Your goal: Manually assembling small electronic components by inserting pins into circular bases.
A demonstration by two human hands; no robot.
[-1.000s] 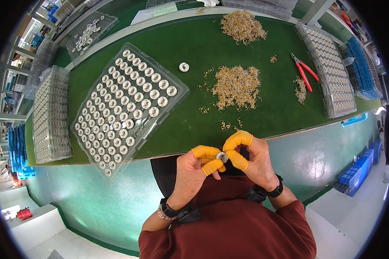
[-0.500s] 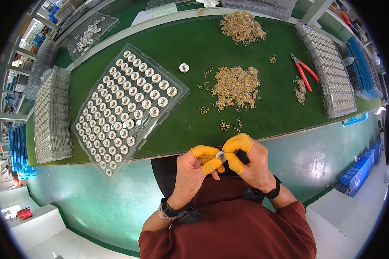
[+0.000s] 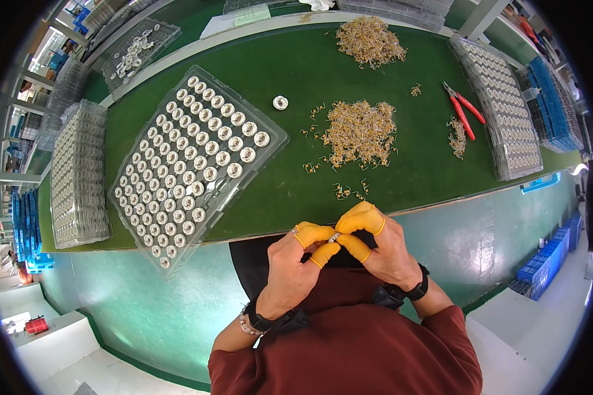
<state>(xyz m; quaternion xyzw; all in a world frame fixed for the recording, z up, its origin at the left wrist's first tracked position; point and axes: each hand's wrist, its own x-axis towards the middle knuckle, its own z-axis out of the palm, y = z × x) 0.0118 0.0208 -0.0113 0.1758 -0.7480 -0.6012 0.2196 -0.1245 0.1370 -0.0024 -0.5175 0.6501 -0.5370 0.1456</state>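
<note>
Yellow finger covers are on the fingers of both my hands, which meet just in front of the table's near edge. Between the thumb and fingers of my left hand (image 3: 292, 264) is a small white round part (image 3: 334, 237), now mostly hidden. My right hand (image 3: 383, 249) is closed, its fingertips pinching at the same part; whether they also hold a tiny wire piece I cannot tell. Beyond them on the green table lies a heap of small yellow-bodied components with wire legs (image 3: 360, 135). To the left, a clear plastic tray (image 3: 278, 139) carries rows of similar white round parts.
A lone white round part (image 3: 281, 103) lies right of the tray. Red-handled pliers (image 3: 466, 113) rest beside cut wire bits (image 3: 457, 139) at right. Stacked filled trays stand at the left (image 3: 80, 174) and right (image 3: 501, 108). Another component heap (image 3: 370, 41) is farther back.
My left hand has turned, and its fingers have drawn together. The round part has tilted from showing its face to being mostly covered by my fingertips.
</note>
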